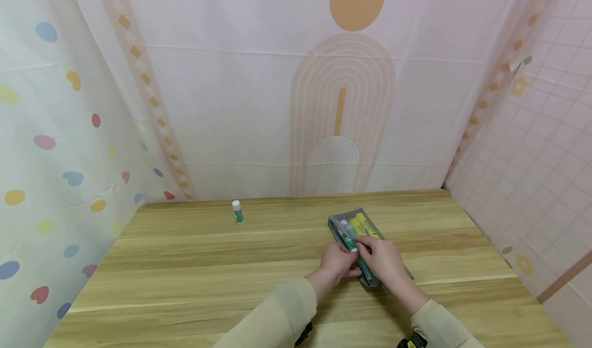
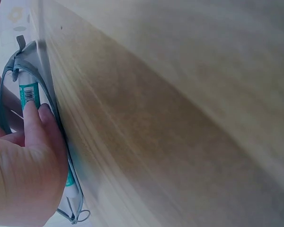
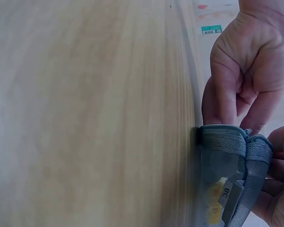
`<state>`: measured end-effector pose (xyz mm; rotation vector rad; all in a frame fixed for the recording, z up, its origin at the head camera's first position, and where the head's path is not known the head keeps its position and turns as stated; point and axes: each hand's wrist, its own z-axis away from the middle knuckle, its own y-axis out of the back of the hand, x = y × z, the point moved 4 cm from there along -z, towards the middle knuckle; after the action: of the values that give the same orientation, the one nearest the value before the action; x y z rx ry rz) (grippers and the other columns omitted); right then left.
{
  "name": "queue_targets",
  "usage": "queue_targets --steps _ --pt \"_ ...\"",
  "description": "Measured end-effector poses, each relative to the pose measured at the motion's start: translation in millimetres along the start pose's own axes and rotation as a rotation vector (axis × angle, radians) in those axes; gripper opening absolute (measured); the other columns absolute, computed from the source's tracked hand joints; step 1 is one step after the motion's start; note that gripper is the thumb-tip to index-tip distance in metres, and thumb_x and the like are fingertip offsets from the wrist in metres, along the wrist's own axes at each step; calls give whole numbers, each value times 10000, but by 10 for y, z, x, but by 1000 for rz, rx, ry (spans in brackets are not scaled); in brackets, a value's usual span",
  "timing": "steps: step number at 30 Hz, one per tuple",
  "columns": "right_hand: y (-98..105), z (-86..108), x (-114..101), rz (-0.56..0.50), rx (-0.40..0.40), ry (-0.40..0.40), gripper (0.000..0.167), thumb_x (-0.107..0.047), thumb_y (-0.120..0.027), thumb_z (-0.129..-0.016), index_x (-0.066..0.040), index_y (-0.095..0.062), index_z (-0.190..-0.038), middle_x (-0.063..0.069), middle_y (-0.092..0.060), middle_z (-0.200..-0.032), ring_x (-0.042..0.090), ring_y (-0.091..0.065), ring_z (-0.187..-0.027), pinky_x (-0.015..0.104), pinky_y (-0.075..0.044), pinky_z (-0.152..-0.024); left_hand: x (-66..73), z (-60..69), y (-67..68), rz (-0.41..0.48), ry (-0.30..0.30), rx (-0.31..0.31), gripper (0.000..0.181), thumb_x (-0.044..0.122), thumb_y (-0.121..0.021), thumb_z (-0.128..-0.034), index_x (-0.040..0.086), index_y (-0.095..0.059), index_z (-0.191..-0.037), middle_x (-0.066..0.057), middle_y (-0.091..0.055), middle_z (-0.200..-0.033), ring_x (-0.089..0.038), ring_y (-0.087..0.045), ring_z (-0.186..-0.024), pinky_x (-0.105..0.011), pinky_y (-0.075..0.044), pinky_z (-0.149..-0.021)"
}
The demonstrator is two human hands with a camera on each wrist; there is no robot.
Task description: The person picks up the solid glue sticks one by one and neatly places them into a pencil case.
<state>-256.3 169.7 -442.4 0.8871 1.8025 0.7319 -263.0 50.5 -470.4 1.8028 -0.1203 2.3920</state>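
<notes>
A grey mesh zip pouch (image 1: 380, 231) lies unzipped on the table, with yellow tubes (image 1: 365, 224) and green-and-white glue sticks (image 1: 348, 241) inside. At its near left side, my left hand (image 1: 338, 260) holds a green glue stick (image 2: 29, 92) with a barcode, fingertips against its barrel within the pouch opening. My right hand (image 1: 386, 260) comes over the pouch from the right, thumb and forefinger pinching its opening edge; those fingertips partly hide what lies beneath. A lone glue stick (image 1: 237, 212) with a white cap stands upright toward the back left.
The wooden table (image 1: 185, 271) carries the pouch right of its middle. Printed curtains (image 1: 231, 106) hang behind the table and on both sides. A black-and-yellow wrist device (image 1: 413, 341) sits by the right sleeve.
</notes>
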Motion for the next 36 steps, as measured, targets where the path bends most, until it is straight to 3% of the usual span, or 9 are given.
queue_targets --steps 10,20,28,36 --pt "0 6 -1 1 6 8 183 -86 -696 -906 -70 -764 -1075 109 -740 -901 119 -482 -542 273 -412 -460 -37 -13 -14 -31 24 0 100 17 -636 -937 -42 -633 -855 -125 -672 -714 -203 -701 -630 -300 -604 -594" --pt "16 1 -17 11 3 14 187 -80 -699 -905 -72 -763 -1080 109 -741 -909 119 -470 -531 273 -391 -459 -30 -3 -5 -58 2 -22 67 -45 -651 -897 -90 -697 -916 -123 -688 -697 -202 -704 -634 -297 -602 -584" --pt "19 2 -16 6 5 13 192 -75 -696 -903 -67 -761 -1083 96 -738 -887 96 -425 -495 257 -352 -438 24 7 100 -38 -47 -29 70 -65 -629 -888 -105 -679 -914 -180 -697 -712 -169 -680 -600 -300 -602 -580" --pt "16 -7 -12 8 17 17 188 -73 -701 -899 -69 -765 -1076 89 -737 -881 94 -417 -491 248 -340 -432 24 13 233 -66 -63 -15 55 -50 -641 -889 -75 -677 -921 -132 -674 -683 -148 -647 -571 -306 -595 -548"
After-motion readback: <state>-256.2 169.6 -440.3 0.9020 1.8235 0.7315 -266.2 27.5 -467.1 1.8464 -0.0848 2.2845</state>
